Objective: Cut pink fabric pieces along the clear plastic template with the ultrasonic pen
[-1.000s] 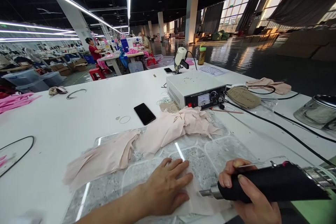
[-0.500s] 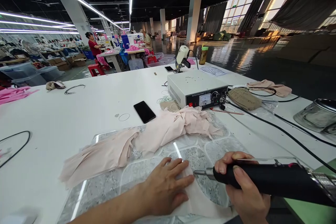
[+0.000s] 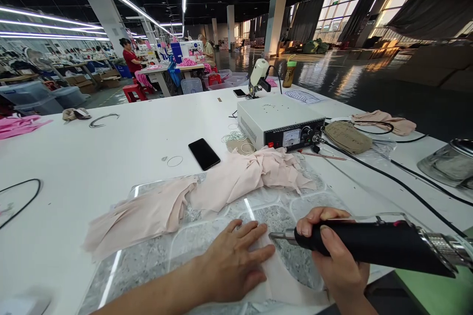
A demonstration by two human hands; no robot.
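My left hand [image 3: 240,261] lies flat with fingers spread, pressing a pale pink fabric piece [image 3: 284,280] onto a clear-topped grey marbled board [image 3: 148,266]. My right hand [image 3: 336,251] is wrapped round a black handheld ultrasonic cutter [image 3: 373,246]. Its metal tip [image 3: 277,236] points left and meets the fabric's edge close to my left fingertips; whether it touches cannot be told. Beyond my hands, two heaps of similar pink fabric pieces [image 3: 229,182] lie across the board's far part. Part of the fabric is hidden under my left hand.
A generator box [image 3: 281,118] with a dial stands behind the fabric, its black cable [image 3: 399,182] running right to the cutter. Nearby are a phone [image 3: 204,154], a glass jar [image 3: 449,165], a bottle [image 3: 290,74] and a small machine [image 3: 258,78]. Two people work at sewing machines farther back.
The cutter and my right hand have shifted slightly left, and the cutter's rear end has tilted a little. My left hand stays on the fabric. The camera view has moved slightly.
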